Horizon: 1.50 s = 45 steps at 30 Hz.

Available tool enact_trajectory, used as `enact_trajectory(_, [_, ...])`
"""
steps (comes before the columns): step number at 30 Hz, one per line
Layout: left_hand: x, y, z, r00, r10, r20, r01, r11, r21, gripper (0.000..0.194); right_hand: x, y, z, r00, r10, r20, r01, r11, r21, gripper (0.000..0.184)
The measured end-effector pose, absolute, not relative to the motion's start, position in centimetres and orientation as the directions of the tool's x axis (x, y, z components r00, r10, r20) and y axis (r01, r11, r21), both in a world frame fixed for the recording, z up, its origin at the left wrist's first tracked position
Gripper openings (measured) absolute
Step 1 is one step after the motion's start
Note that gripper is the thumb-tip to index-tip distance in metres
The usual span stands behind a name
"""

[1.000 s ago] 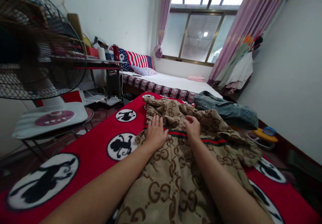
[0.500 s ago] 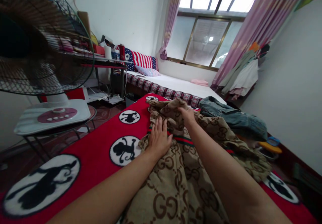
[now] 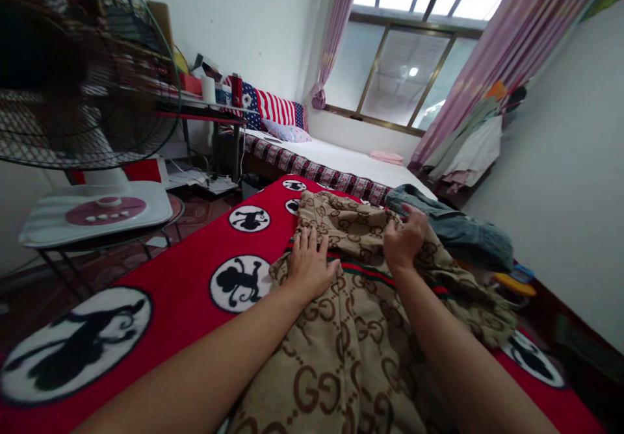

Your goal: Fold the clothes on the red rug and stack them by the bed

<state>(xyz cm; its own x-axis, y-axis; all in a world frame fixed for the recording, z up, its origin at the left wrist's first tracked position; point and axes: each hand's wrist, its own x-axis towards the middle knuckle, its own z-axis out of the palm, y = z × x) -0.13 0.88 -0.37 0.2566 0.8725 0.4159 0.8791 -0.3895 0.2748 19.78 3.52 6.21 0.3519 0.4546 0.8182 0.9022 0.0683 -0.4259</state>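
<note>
Garment (image 3: 361, 310), lower ctr, lies under open L hand (image 3: 312, 266), R hand (image 3: 407, 236) curled (grip unclear); best anchor L, smooth R.

white wall (image 3: 234, 31) | bright window (image 3: 412, 51) | purple curtains (image 3: 492, 76) | bed (image 3: 341, 158) below | reddish floor (image 3: 202, 212)

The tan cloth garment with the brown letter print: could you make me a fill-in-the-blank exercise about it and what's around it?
1. The tan cloth garment with the brown letter print lies on a ____ cloth with round black-and-white patches.
2. The band across the garment has red and ____ stripes.
3. The person's bare left hand lies on the garment, palm facing ____.
4. At the picture's left, the white plastic base belongs to an electric ____.

Missing words: red; green; down; fan.
</note>
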Motion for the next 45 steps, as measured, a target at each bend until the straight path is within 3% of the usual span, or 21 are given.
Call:
enact_trajectory(2, [-0.1, 0.9, -0.4, 0.253, 0.872, 0.419, 0.883, -0.385, 0.269, 0.067, 17.9, 4.7, 6.6, 0.084, 0.578, 0.812, 0.922, 0.263, -0.283, 0.033])
enact_trajectory(4, [-0.1, 0.9, -0.5, 0.255, 0.869, 0.424, 0.884, -0.387, 0.263, 0.067, 16.2, 6.3, 6.4, -0.058, 0.702, 0.710, 0.911, 0.328, -0.250, 0.034])
enact_trajectory(8, [-0.2, 1.0, -0.5, 0.258, 0.865, 0.430, 0.866, -0.404, 0.294, 0.069, 14.8, 10.0, 5.1, 0.050, 0.886, 0.462, 0.954, 0.095, -0.285, 0.062])
enact_trajectory(9, [-0.2, 1.0, -0.5, 0.252, 0.864, 0.436, 0.855, -0.409, 0.318, 0.072, 14.8, 10.8, 5.0, 0.081, 0.912, 0.403, 0.960, 0.038, -0.278, 0.063])
enact_trajectory(11, [-0.3, 1.1, -0.3, 0.211, 0.857, 0.470, 0.823, -0.415, 0.388, 0.075, 15.0, 12.3, 5.4, 0.116, 0.935, 0.336, 0.966, -0.027, -0.257, 0.043])
enact_trajectory(13, [-0.5, 1.3, -0.1, 0.142, 0.839, 0.525, 0.782, -0.420, 0.460, 0.073, 15.1, 13.4, 6.1, 0.125, 0.907, 0.403, 0.967, -0.020, -0.255, 0.022])
enact_trajectory(15, [-0.6, 1.6, 0.1, 0.111, 0.829, 0.549, 0.766, -0.423, 0.484, 0.067, 15.0, 14.2, 6.3, 0.117, 0.832, 0.542, 0.966, 0.032, -0.257, 0.024])
enact_trajectory(17, [-0.6, 1.8, 0.2, 0.193, 0.848, 0.494, 0.790, -0.433, 0.434, 0.060, 14.8, 14.7, 5.3, 0.119, 0.808, 0.576, 0.966, 0.041, -0.257, 0.027])
enact_trajectory(20, [-0.6, 2.1, -0.1, 0.375, 0.870, 0.320, 0.825, -0.471, 0.313, 0.057, 15.0, 14.9, 2.6, 0.172, 0.896, 0.410, 0.960, -0.059, -0.272, 0.029])
enact_trajectory(23, [-0.6, 2.1, -0.3, 0.435, 0.866, 0.247, 0.835, -0.491, 0.249, 0.062, 15.8, 14.5, 0.6, 0.160, 0.936, 0.314, 0.959, -0.073, -0.272, 0.034])
enact_trajectory(28, [-0.5, 2.1, -0.7, 0.436, 0.862, 0.259, 0.854, -0.487, 0.181, 0.064, 16.1, 11.3, 0.3, -0.010, 0.967, 0.256, 0.965, 0.077, -0.252, 0.055])
enact_trajectory(34, [-0.3, 2.1, -0.7, 0.432, 0.860, 0.273, 0.866, -0.479, 0.140, 0.062, 16.1, 2.0, 0.2, -0.300, 0.925, 0.233, 0.893, 0.358, -0.271, 0.054])
enact_trajectory(39, [-0.3, 1.8, -0.8, 0.438, 0.861, 0.258, 0.871, -0.478, 0.116, 0.062, 15.5, -8.6, 2.8, -0.574, 0.759, 0.308, 0.669, 0.651, -0.359, 0.074])
enact_trajectory(45, [-0.2, 1.9, -0.2, 0.429, 0.875, 0.226, 0.880, -0.461, 0.114, 0.063, 13.0, -16.5, 5.8, -0.833, 0.540, 0.119, 0.446, 0.784, -0.431, 0.066])
